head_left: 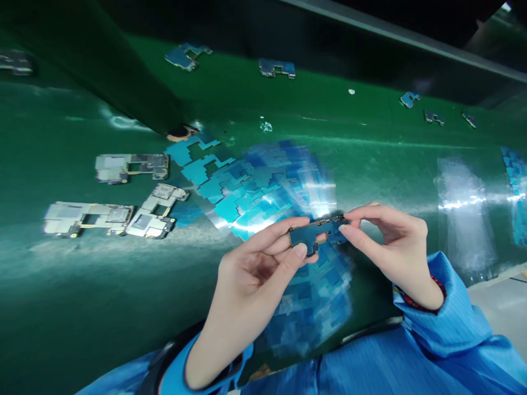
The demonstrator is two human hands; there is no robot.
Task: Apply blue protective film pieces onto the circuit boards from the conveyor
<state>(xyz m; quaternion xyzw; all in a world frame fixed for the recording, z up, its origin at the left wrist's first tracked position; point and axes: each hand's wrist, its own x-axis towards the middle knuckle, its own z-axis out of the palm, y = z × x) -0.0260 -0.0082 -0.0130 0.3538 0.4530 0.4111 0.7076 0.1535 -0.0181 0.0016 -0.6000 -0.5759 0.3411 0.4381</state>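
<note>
A small circuit board point(307, 235) with a dark blue face is held up between both hands, over blue film pieces. My left hand point(263, 263) grips its left end, thumb on the face and fingers behind. At the right end, the thumb and index finger of my right hand point(382, 236) pinch the board's corner. Beneath and beyond the hands, clear sheets with many blue cut film pieces point(247, 186) lie fanned out on the green mat point(123, 307). Left of these sheets rest silvery circuit boards: one farther back point(132, 167), one at the left point(86, 218) and one tilted point(156, 211).
Along the back lie more boards, some blue-faced point(276, 68) point(187, 56). Several small ones sit at the back right point(409, 99). A clear plastic sheet point(465, 214) and more blue film point(516, 197) are at the right. A dark post point(111, 66) rises at the back left.
</note>
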